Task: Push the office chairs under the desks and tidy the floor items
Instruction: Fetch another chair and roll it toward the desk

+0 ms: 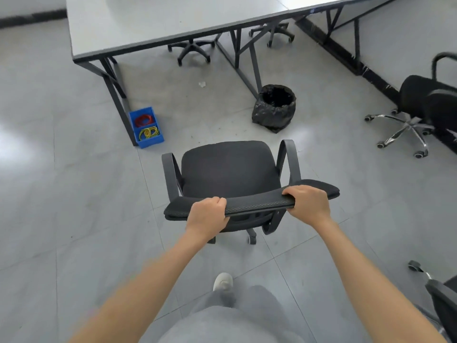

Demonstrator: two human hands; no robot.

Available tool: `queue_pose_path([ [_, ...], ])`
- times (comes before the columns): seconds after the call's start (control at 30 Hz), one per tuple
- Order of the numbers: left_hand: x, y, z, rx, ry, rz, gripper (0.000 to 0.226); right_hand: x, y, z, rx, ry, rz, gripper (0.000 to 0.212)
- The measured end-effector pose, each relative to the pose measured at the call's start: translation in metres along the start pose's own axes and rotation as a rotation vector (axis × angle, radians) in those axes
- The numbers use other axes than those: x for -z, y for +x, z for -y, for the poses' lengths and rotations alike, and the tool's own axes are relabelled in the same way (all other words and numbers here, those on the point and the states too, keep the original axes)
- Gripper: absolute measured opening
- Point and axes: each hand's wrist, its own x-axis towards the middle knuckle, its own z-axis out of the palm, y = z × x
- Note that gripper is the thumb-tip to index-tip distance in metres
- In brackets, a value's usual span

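Both hands on the top edge of the backrest of a black mesh office chair. Left hand curled over the left part of the edge, grip holding it, fingers wrapped to the front. Right hand likewise, grip closed around the right part of the edge. The chair stands on the grey tiled floor, seat facing the desk, well short of it and not under it.

Containers:
- Blue plastic bin on the floor, touching or just beside the desk's near left leg. Two compartments: far one holds a red coil, near one a yellow coil, which look like cable or bands, too small to tell.
- Waste basket lined with a black bag, standing upright on the floor near the desk's middle leg frame. Inside dark; contents cannot be made out.

Small white scrap on the floor under the desk edge. Two chair bases with castors, one and another, sit beneath the desk on the far side. A second black chair with a chrome base stands at right, out from any desk. Part of a third chair at lower right. The person's white shoe shows behind the held chair.
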Motion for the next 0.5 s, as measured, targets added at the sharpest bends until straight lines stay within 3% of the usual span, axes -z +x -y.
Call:
queue_pose_path([
  [0.2,0.003,0.093,0.023,0.018,-0.099,0.036,0.023,-0.006,0.104,-0.03,0.019,-0.007,0.106,0.024],
  [0.5,-0.002,0.26,0.025,0.171,-0.235,0.101,0.027,-0.017,0.288,-0.106,0.092,-0.04,0.192,0.025],
])
